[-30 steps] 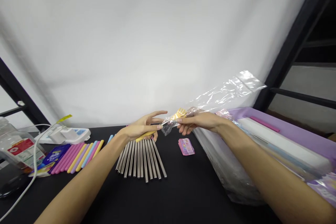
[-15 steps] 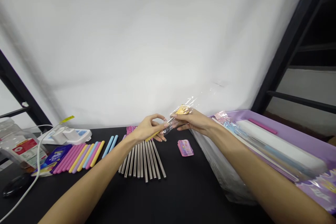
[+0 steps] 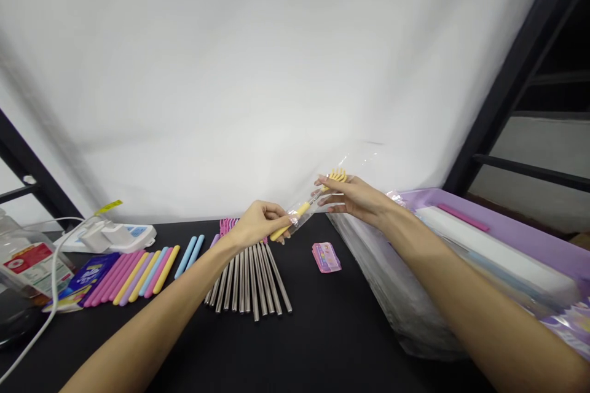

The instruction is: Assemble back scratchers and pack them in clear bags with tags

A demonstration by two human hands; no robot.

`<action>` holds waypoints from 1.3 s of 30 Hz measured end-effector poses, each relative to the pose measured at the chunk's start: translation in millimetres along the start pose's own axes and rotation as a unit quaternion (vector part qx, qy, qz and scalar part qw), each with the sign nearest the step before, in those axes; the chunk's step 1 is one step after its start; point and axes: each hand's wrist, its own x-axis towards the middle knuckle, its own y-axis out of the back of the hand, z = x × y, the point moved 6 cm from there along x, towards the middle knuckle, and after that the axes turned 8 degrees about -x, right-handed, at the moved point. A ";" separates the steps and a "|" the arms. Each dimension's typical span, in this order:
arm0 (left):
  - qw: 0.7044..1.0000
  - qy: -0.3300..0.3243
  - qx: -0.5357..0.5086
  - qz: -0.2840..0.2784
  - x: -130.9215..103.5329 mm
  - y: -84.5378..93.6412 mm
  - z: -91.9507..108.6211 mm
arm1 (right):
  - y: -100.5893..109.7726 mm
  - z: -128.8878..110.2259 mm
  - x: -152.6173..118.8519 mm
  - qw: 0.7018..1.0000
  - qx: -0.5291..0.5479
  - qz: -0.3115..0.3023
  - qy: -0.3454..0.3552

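Note:
A yellow back scratcher (image 3: 302,209) with a claw-shaped head and a short metal neck lies inside a clear plastic bag (image 3: 353,159), tilted up to the right above the table. My left hand (image 3: 258,224) pinches the handle end through the bag. Around the head end is my right hand (image 3: 362,201), thumb on top and fingers beneath. Below my left hand, several metal rods (image 3: 251,282) with pink heads (image 3: 227,225) fan out on the black table (image 3: 304,344). A small stack of pink printed cards (image 3: 326,256) lies below and between my hands.
Coloured handle sleeves (image 3: 133,273) line up at left beside a purple packet (image 3: 92,276), a power strip (image 3: 110,236), a plastic jar (image 3: 32,264) and a white cable (image 3: 54,276). At right are a stack of clear bags (image 3: 391,295) and a purple bin (image 3: 516,221).
The back scratcher now shows more of its handle and neck inside the bag. My right hand has moved slightly up and right; my left hand now grips lower on the handle.

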 end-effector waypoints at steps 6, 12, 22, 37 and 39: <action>0.997 -0.024 -0.024 -0.064 -2.1 -4.4 0.9 | 7.1 -0.7 4.8 0.999 0.024 -0.003 0.026; 0.995 -0.010 -0.056 -0.087 -3.2 -4.0 -2.6 | 9.0 2.3 5.6 0.999 0.042 0.007 0.012; 0.996 -0.004 -0.019 -0.091 -4.9 -10.9 -2.3 | 8.2 2.4 2.8 0.999 0.031 0.008 0.004; 0.987 -0.014 -0.002 -0.161 -8.2 -21.2 -3.9 | 8.0 8.2 2.1 0.999 -0.027 -0.021 -0.013; 0.980 -0.033 -0.036 -0.192 -11.7 -18.6 1.8 | 13.8 8.5 2.8 1.000 -0.018 0.003 -0.015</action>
